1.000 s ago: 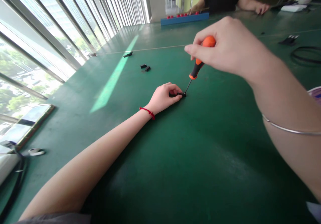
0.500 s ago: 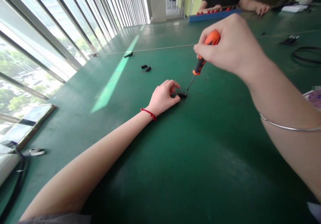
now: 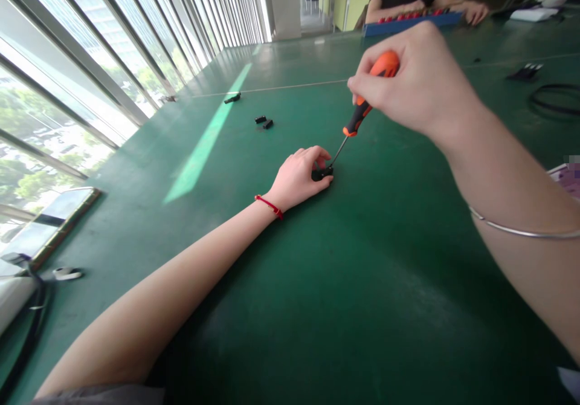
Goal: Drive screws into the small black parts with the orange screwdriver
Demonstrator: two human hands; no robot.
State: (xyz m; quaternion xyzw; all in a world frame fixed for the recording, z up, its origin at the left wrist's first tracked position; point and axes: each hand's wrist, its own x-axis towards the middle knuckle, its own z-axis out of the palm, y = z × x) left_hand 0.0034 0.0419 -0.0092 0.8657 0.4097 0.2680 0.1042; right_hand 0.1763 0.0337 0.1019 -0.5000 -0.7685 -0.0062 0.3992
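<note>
My right hand (image 3: 403, 81) is closed round the handle of an orange-and-black screwdriver (image 3: 361, 112). The thin shaft slants down and left, and its tip meets a small black oblong part (image 3: 322, 173) on the green table. My left hand (image 3: 301, 175) rests on the table with its thumb and fingers curled about that part, gripping it from both sides. The hand hides some of the part, so its exact kind cannot be made out.
Farther off on the table (image 3: 362, 272) lie two small black pieces (image 3: 263, 122) and another black piece (image 3: 232, 98). A phone (image 3: 54, 223) is at the left. Across the table a person handles a blue tray (image 3: 410, 26) holding red items. A black cable (image 3: 555, 100) lies at right.
My left hand has shifted slightly right and closed round the black part. The screwdriver tip has come down and left onto it. The far person's blue tray has moved right.
</note>
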